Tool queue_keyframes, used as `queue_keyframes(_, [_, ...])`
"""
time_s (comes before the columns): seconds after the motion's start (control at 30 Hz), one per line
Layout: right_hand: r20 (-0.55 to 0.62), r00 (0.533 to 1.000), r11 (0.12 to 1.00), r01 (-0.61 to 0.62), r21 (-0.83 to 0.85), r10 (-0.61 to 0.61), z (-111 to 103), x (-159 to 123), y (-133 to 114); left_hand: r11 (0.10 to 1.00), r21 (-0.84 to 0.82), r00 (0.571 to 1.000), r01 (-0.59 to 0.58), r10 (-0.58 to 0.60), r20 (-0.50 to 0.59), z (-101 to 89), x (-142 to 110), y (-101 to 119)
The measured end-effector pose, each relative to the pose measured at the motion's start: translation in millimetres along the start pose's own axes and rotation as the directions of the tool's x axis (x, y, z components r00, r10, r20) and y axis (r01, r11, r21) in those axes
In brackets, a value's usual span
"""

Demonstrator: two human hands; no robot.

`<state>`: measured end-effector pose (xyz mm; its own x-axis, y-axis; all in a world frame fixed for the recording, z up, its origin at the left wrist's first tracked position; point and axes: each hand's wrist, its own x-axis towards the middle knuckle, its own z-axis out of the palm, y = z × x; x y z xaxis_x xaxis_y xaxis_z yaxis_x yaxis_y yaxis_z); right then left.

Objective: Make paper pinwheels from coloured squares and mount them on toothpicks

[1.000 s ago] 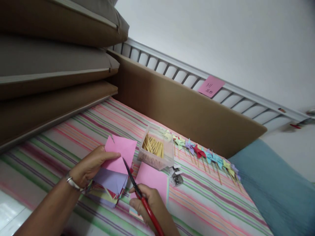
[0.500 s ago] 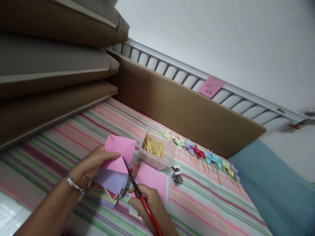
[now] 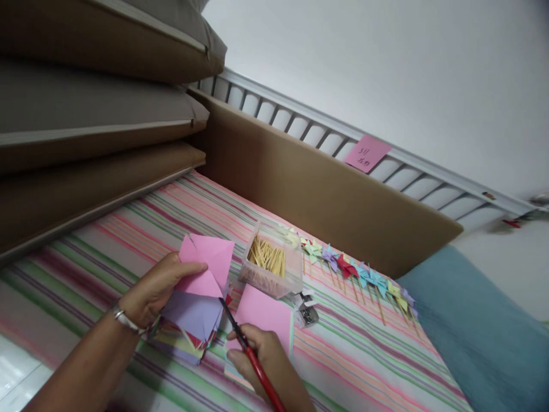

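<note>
My left hand [image 3: 165, 280] pinches a square of pink paper [image 3: 217, 254], its thumb on top near the middle. Slits run inward from the top left and lower right corners of that square. In my right hand [image 3: 268, 355] is a pair of scissors [image 3: 253, 357] with red handles and dark blades. The blade tips sit at the lower right corner of the pink square. Below it lies a pile of coloured paper [image 3: 195, 315], purple uppermost. A stack of pink and pale sheets [image 3: 266, 312] lies flat, partly under my right hand.
A clear plastic box [image 3: 294, 280] holds many short wooden sticks [image 3: 266, 256]. Beside it is a small clear pack of metal pieces [image 3: 307, 312]. Paper pinwheels [image 3: 346, 265] on sticks lie along the brown board [image 3: 326, 194]. Stacked cushions [image 3: 103, 103] rise at the left.
The scissors have drawn back from near the middle of the pink square to its lower right corner, leaving a slit visible. My left hand and the square have shifted slightly left.
</note>
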<state>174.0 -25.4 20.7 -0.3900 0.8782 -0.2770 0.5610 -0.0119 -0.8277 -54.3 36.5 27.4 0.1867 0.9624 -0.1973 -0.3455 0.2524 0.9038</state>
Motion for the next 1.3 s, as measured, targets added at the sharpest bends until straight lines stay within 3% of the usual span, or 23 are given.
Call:
queue_keyframes(0.13, [0.009, 0.998, 0.996, -0.058, -0.069, 0.059, -16, -9, 7, 1.000, -0.021, 1.000, 0.015, -0.015, -0.008, -2.0, 0, 0])
queue_keyframes(0.23, [-0.072, 0.994, 0.995, -0.074, 0.063, 0.078, -27, -14, 15, 0.999, 0.008, 0.999, 0.041, -0.041, 0.010, 2.5, -2, 0])
queue_keyframes(0.33, [-0.240, 0.969, 0.968, 0.109, 0.225, -0.054, -34, -13, 24, 0.994, 0.015, 0.992, 0.106, -0.107, 0.065, 12.2, -5, -1])
queue_keyframes(0.43, [-0.411, 0.896, 0.925, 0.290, 0.247, -0.171, -36, -6, 29, 0.991, 0.032, 0.985, 0.131, -0.134, 0.112, 24.5, -5, -7])
queue_keyframes(0.53, [-0.519, 0.845, 0.887, 0.331, 0.321, -0.128, -32, 3, 29, 0.983, 0.100, 0.965, 0.152, -0.170, 0.202, 39.8, 0, -18])
queue_keyframes(0.63, [-0.551, 0.832, 0.883, 0.307, 0.356, -0.067, -25, 7, 25, 0.972, 0.163, 0.922, 0.170, -0.216, 0.321, 57.7, 3, -28])
queue_keyframes(0.83, [-0.637, 0.770, 0.891, 0.263, 0.370, 0.037, -22, 4, 17, 0.939, 0.304, 0.909, 0.159, -0.260, 0.325, 78.3, 0, -32])
queue_keyframes(0.93, [-0.686, 0.725, 0.874, 0.292, 0.388, 0.062, -23, 3, 17, 0.956, 0.223, 0.910, 0.192, -0.258, 0.323, 77.3, 1, -34])
queue_keyframes(1.03, [-0.728, 0.681, 0.802, 0.390, 0.452, 0.079, -24, 4, 19, 0.978, 0.070, 0.922, 0.198, -0.210, 0.325, 78.3, 2, -39])
queue_keyframes(1.2, [-0.791, 0.609, 0.691, 0.544, 0.476, 0.065, -23, 6, 22, 0.956, -0.215, 0.963, 0.200, -0.152, 0.221, 96.9, -2, -52])
queue_keyframes(1.3, [-0.812, 0.580, 0.691, 0.559, 0.458, 0.068, -20, 8, 23, 0.943, -0.277, 0.974, 0.183, -0.136, 0.179, 108.8, -5, -58])
